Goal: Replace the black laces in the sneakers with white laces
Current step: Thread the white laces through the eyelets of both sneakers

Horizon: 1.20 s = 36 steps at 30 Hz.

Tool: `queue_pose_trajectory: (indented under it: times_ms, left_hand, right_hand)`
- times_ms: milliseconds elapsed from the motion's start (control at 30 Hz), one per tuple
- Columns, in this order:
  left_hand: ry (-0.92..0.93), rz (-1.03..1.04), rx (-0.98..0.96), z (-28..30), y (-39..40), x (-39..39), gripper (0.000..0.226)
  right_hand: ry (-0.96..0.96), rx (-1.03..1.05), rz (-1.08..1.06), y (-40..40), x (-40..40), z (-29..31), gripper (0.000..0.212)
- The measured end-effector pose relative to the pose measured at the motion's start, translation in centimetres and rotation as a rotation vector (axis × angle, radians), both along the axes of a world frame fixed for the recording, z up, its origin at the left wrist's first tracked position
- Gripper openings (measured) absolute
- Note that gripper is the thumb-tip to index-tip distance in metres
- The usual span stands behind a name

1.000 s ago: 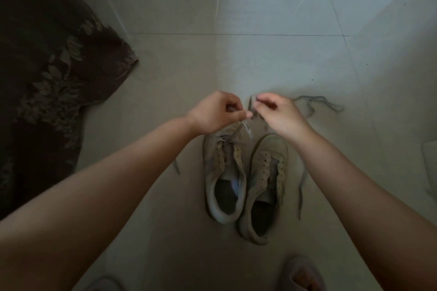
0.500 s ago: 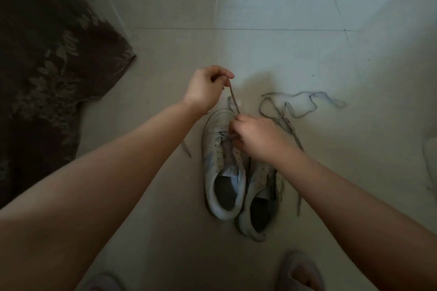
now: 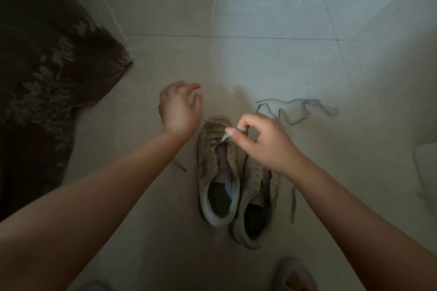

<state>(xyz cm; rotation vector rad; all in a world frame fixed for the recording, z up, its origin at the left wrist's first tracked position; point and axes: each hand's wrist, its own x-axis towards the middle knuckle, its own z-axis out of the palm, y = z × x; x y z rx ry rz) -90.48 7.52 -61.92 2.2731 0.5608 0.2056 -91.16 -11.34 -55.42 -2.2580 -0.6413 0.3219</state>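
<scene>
Right hand (image 3: pixel 267 142) pinches a lace end (image 3: pixel 228 136) between thumb and forefinger just above the toe-end eyelets of the left sneaker (image 3: pixel 216 170), while the left hand (image 3: pixel 181 108), fingers loosely spread, hovers beside the toe holding nothing discernible.

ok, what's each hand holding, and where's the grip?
Right hand pinches the lace near its tip, over the left sneaker. Left hand holds nothing.
</scene>
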Motion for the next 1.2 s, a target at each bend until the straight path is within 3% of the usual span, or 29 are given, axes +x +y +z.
queue_pose_trajectory:
  times_ms: [67,133,167,367,433,500,567,633,700,767,867,967,1033,1133,1200]
  left_hand:
    - [-0.177,-0.369,-0.276,2.4,-2.0,-2.4,0.042]
    - [-0.073,-0.642,-0.478,3.7,-4.0,-4.9,0.036]
    - [-0.031,-0.667,-0.512,3.8,-4.4,-5.3,0.031]
    - [0.071,-0.081,-0.401,0.4,-0.2,-2.3,0.034]
    - [0.207,0.004,-0.340,-1.3,0.8,-2.0,0.028]
    - [0.256,0.068,-0.149,-1.5,0.6,-2.5,0.019]
    - [-0.023,-0.013,0.137,-0.1,-0.3,-3.5,0.018]
    - [-0.300,-0.362,0.160,2.0,-2.4,-4.6,0.022]
    - [-0.170,-0.650,-0.063,4.1,-5.3,-5.8,0.043]
    - [0.009,-0.751,-0.132,4.5,-7.6,-6.0,0.043]
    - [0.027,-0.727,-0.018,3.3,-8.2,-6.2,0.032]
    - [0.050,-0.557,-0.018,2.2,-7.4,-6.8,0.022]
    - [0.066,-0.460,0.000,1.9,-7.1,-6.7,0.022]
    - [0.151,-0.403,-0.054,1.6,-6.5,-5.2,0.027]
    - [0.148,-0.395,-0.017,1.2,-5.9,-4.4,0.033]
  right_hand:
    - [0.118,0.062,-0.111,-0.3,0.7,0.3,0.032]
    - [0.188,0.145,-0.174,-0.6,1.6,0.6,0.033]
    - [0.222,0.157,-0.186,-0.8,2.0,1.0,0.034]
    - [0.366,0.110,-0.203,-3.7,4.2,2.5,0.034]
    - [0.397,0.186,-0.228,-4.0,4.4,2.5,0.033]
    - [0.517,0.359,-0.257,-3.8,4.3,2.5,0.029]
    - [0.693,0.569,-0.287,-3.2,4.3,2.8,0.026]
    - [0.867,0.734,-0.294,-2.5,4.3,3.0,0.026]
    - [1.017,0.841,-0.277,-1.5,4.1,3.1,0.026]
    - [1.084,0.879,-0.258,-0.5,3.9,3.1,0.028]
    - [1.089,0.919,-0.321,0.0,4.0,2.9,0.029]
    - [1.031,1.038,-0.515,-0.8,5.0,2.3,0.033]
    - [0.955,0.930,-0.606,-1.4,5.2,1.1,0.038]
    - [0.812,0.273,-0.506,-2.1,3.6,-1.1,0.073]
    - [0.781,-0.007,-0.344,-2.2,2.0,-2.2,0.090]
